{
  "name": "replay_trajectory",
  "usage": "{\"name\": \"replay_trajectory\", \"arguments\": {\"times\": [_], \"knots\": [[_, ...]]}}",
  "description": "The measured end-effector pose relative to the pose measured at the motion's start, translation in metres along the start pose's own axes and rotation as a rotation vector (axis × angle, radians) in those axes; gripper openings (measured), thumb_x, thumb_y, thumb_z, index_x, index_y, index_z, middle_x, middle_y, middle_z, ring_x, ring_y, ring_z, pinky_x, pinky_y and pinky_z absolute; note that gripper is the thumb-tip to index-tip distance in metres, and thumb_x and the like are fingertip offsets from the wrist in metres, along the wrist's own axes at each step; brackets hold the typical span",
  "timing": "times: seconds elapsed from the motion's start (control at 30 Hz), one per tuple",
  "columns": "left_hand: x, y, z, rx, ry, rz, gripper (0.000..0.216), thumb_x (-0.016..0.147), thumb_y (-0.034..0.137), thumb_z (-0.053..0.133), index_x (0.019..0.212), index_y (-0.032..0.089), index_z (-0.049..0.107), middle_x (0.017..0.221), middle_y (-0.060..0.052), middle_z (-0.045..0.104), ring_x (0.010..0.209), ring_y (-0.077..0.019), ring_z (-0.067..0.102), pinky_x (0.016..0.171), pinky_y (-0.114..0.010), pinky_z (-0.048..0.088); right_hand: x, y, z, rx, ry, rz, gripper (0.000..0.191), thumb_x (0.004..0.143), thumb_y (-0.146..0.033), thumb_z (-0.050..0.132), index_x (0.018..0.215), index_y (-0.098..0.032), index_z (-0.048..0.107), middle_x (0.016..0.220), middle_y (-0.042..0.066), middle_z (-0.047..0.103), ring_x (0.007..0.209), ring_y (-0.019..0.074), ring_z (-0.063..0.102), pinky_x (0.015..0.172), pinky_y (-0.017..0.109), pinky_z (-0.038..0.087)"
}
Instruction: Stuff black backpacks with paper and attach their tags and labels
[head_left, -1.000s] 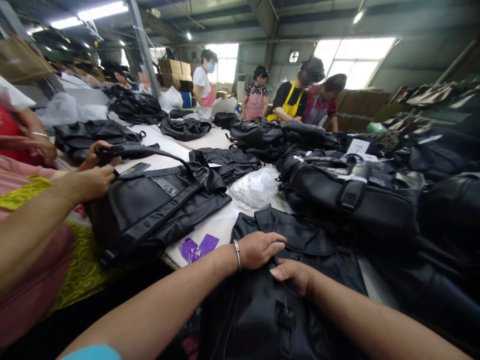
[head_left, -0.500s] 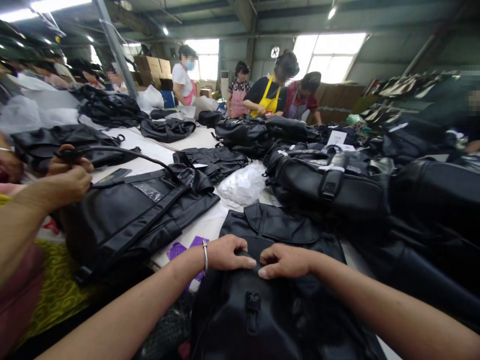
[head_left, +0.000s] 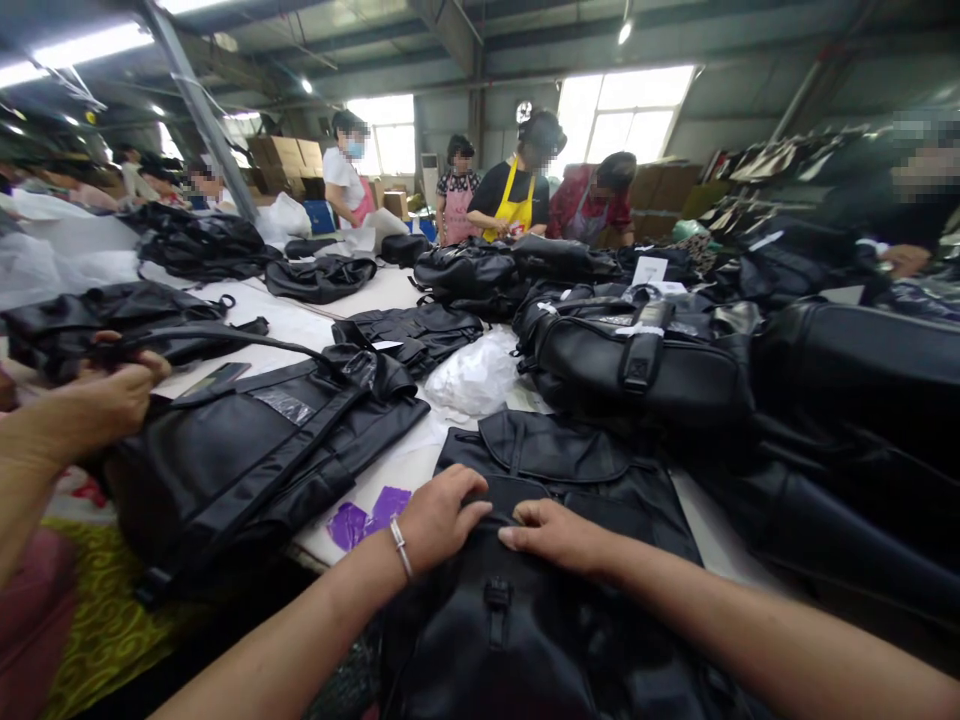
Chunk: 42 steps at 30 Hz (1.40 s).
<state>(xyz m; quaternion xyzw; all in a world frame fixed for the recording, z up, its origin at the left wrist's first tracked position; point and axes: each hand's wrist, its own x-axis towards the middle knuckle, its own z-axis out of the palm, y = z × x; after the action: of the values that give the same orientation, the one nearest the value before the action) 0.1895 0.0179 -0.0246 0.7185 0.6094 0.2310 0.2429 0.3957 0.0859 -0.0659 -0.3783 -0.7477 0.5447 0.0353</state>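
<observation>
A black backpack (head_left: 517, 640) with a small buckle on its front lies before me, its far part spread over the table. My left hand (head_left: 444, 518), with a bangle at the wrist, has its fingers curled over a fold of the backpack and the thumb along the top. Close beside it, my right hand (head_left: 556, 535) pinches the same fold, thumb pointing left. The two thumb tips are a small gap apart. What lies under the curled fingers is hidden.
At left, a co-worker's hand (head_left: 112, 400) holds the strap of another black bag (head_left: 247, 450). Purple pieces (head_left: 367, 518) and a white plastic bundle (head_left: 472, 375) lie on the table. More black bags (head_left: 637, 350) are piled at right. Several people stand at the far side.
The view has shifted slightly to the right. My hands stay on the backpack, their thumb tips a little farther apart. The co-worker's hand at left is a bit lower.
</observation>
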Motion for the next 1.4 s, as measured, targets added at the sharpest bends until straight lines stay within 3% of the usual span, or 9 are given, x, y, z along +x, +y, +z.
{"name": "replay_trajectory", "arguments": {"times": [0.1,0.27,0.43,0.53,0.73,0.93,1.03,1.23,1.4], "knots": [[-0.033,0.03,-0.02,0.035,0.092,0.185,0.03,0.095,0.035,0.047,0.12,0.021,0.057,0.126,-0.009,0.059,0.118,-0.0203,0.054,0.102,-0.031,0.042,-0.007,0.001,0.007,-0.167,0.203,-0.042,0.026,0.084,-0.036,0.064,0.071,-0.016,0.054,0.065,-0.003,0.051,0.063,0.0128,0.046,0.056,0.024,0.03],[-0.077,0.05,-0.019,0.39,-0.138,0.582,0.06,0.09,0.059,0.05,0.138,0.024,0.046,0.136,-0.007,0.057,0.125,-0.0237,0.053,0.106,-0.033,0.042,-0.01,-0.001,0.016,-0.345,0.294,-0.096,0.02,0.086,-0.03,0.061,0.073,-0.016,0.059,0.069,0.0,0.06,0.066,0.0149,0.054,0.06,0.024,0.033],[-0.082,0.037,0.004,0.681,0.082,0.701,0.041,0.097,0.032,0.049,0.136,0.021,0.049,0.138,-0.007,0.055,0.127,-0.0264,0.051,0.102,-0.035,0.045,-0.013,-0.01,0.011,-0.378,0.266,-0.128,0.014,0.086,-0.029,0.062,0.078,-0.017,0.065,0.074,0.002,0.066,0.069,0.0157,0.058,0.061,0.024,0.035],[-0.078,0.031,0.018,0.669,0.136,0.751,0.031,0.098,0.023,0.045,0.127,0.022,0.056,0.129,-0.001,0.063,0.122,-0.0189,0.055,0.104,-0.028,0.042,-0.01,-0.01,0.0,-0.411,0.275,-0.105,0.012,0.082,-0.026,0.065,0.074,-0.017,0.066,0.071,0.001,0.067,0.067,0.0155,0.059,0.059,0.023,0.036],[-0.08,0.031,0.015,0.473,0.048,0.688,0.038,0.098,0.036,0.046,0.132,0.02,0.052,0.132,-0.005,0.061,0.122,-0.0195,0.056,0.101,-0.027,0.047,0.028,-0.01,-0.04,-0.421,0.445,0.027,0.012,0.086,-0.021,0.059,0.083,-0.014,0.069,0.083,0.008,0.07,0.081,0.0196,0.064,0.066,0.024,0.041],[-0.1,0.042,-0.003,0.2,0.252,0.178,0.038,0.087,0.033,0.059,0.124,0.024,0.058,0.121,-0.008,0.063,0.111,-0.0218,0.061,0.093,-0.027,0.054,0.069,-0.016,-0.049,-0.296,0.361,0.241,0.029,0.08,-0.032,0.066,0.058,-0.014,0.065,0.046,0.003,0.056,0.048,0.0159,0.056,0.049,0.025,0.038],[-0.099,0.045,-0.002,0.104,0.197,0.078,0.031,0.083,0.036,0.063,0.111,0.024,0.066,0.112,-0.009,0.064,0.103,-0.024,0.063,0.087,-0.031,0.057,0.072,-0.021,-0.046,-0.184,0.325,0.295,0.031,0.079,-0.034,0.068,0.056,-0.014,0.062,0.043,0.001,0.051,0.039,0.0114,0.045,0.042,0.023,0.033],[-0.09,0.053,0.0,-0.081,0.031,-0.097,0.022,0.082,0.031,0.061,0.102,0.021,0.064,0.104,-0.008,0.061,0.101,-0.0229,0.059,0.093,-0.036,0.052,0.058,-0.037,-0.048,-0.015,0.171,0.173,0.018,0.079,-0.033,0.068,0.076,-0.016,0.067,0.05,-0.005,0.05,0.039,0.0069,0.035,0.038,0.021,0.024],[-0.086,0.056,-0.005,-0.206,-0.024,-0.237,0.018,0.077,0.026,0.064,0.093,0.021,0.058,0.1,-0.004,0.061,0.099,-0.0223,0.058,0.093,-0.036,0.047,0.028,-0.055,-0.042,-0.046,0.117,0.005,0.022,0.072,-0.026,0.074,0.062,-0.016,0.057,0.05,-0.006,0.044,0.048,0.009,0.04,0.045,0.021,0.029]]}}
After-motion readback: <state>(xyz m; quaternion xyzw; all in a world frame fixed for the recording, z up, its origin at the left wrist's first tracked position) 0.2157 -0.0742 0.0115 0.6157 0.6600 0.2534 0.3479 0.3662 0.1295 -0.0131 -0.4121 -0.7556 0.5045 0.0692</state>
